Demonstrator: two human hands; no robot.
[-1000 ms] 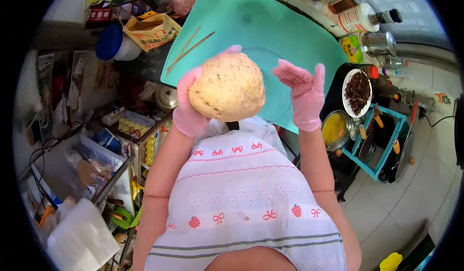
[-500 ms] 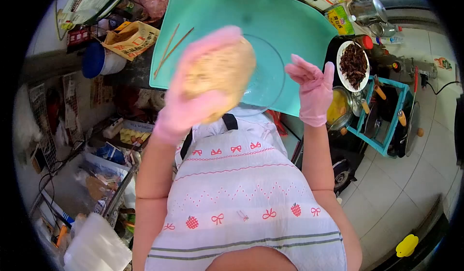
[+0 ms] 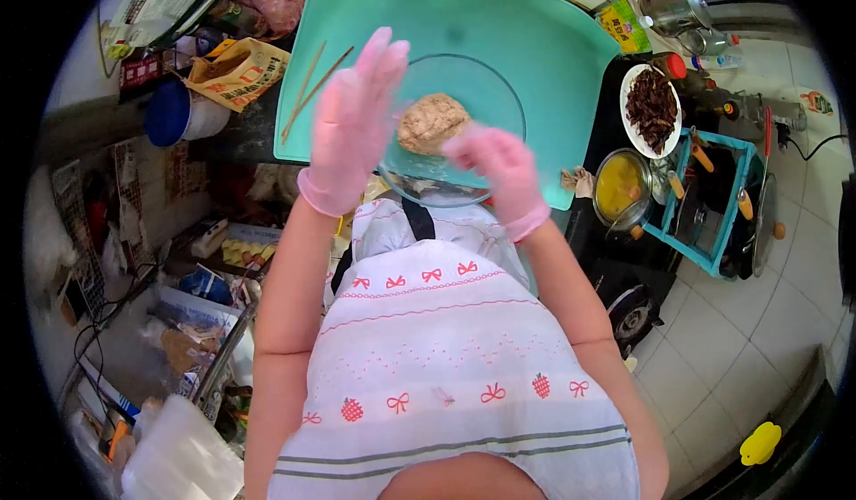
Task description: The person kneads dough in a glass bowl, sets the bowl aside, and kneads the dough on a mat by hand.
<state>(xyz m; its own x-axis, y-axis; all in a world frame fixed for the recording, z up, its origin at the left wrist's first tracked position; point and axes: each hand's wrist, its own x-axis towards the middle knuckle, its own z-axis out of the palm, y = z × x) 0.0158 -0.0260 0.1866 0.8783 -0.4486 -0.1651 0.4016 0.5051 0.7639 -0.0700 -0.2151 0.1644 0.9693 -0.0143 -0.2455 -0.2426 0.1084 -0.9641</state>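
Note:
A rough beige lump of dough (image 3: 433,124) lies inside a clear glass bowl (image 3: 520,126) on the green mat. My left hand (image 3: 352,130), in a pink glove, is raised at the bowl's left side with fingers stretched upward and nothing in it. Over the right part of the bowl is my right hand (image 3: 501,177), gloved too, its fingers pointing left toward the lump. Those fingers are blurred, and I cannot tell whether they touch the dough.
The green mat (image 3: 553,81) carries a pair of chopsticks (image 3: 312,94) at left. To the right stand a white plate of dark dried pieces (image 3: 653,112), a pot with yellow liquid (image 3: 621,188) and a blue rack (image 3: 704,255). A paper bag (image 3: 239,74) sits at left.
The dough has left my left hand and now rests in the bowl. That hand has opened and turned upright. My right hand has moved left over the bowl.

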